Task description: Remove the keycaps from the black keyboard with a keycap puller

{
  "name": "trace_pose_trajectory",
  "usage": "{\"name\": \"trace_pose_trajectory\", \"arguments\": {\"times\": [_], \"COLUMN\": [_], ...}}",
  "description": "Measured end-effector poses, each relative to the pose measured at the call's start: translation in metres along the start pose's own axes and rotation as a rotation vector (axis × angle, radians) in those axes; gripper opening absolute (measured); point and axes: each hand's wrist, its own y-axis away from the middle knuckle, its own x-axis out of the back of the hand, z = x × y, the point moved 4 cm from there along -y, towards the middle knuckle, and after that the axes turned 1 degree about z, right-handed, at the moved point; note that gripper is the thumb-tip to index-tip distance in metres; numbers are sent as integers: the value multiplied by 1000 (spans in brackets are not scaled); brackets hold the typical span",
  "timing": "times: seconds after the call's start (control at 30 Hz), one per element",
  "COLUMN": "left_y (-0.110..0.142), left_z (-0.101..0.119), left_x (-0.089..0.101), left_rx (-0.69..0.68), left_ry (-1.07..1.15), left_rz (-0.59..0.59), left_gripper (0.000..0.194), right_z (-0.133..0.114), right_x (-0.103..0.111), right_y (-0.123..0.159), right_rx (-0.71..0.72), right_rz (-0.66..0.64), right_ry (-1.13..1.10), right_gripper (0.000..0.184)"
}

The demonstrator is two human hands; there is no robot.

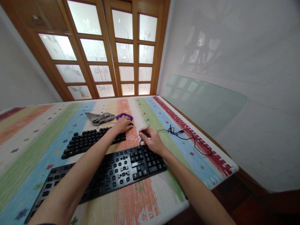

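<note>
My left hand [123,124] reaches over the far end of the loose black keycaps [87,140], its fingers closed on a small black piece [130,124] that looks like a keycap. Just beyond it lies a purple cloth [120,116]. My right hand [152,139] is above the far right edge of a black keyboard [114,170]. It pinches a small dark tool with thin wire prongs [136,139], apparently a keycap puller. Many keys on the keyboard's left and middle are bare switches; keycaps still sit on its right part. My left forearm hides part of the keyboard.
A grey cloth [100,118] lies beside the purple one. A thin black cable [194,137] loops across the right of the table, near its edge. The table bears a striped tablecloth [140,200]. A white wall [269,140] runs along the right, and wooden glazed doors [114,78] stand behind.
</note>
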Motion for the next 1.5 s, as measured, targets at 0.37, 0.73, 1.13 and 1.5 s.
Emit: {"name": "trace_pose_trajectory", "arguments": {"times": [0.37,0.73,1.13,1.5], "left_y": [-1,-2,4,5], "left_z": [6,7,-1,-1], "left_x": [5,4,3,2], "left_rx": [-6,19,65,82], "left_ry": [-88,-58,-1,22], "left_rz": [-19,-44,-44,-45], "left_gripper": [33,28,32,31], "right_z": [1,4,2,2], "right_x": [0,3,7,8], "right_y": [0,-1,-1,-1], "right_rx": [-10,-29,-68,-76], "right_rz": [-5,-3,-67,-72], "right_ry": [10,-3,-65,-32], "right_gripper": [30,35,36,36]}}
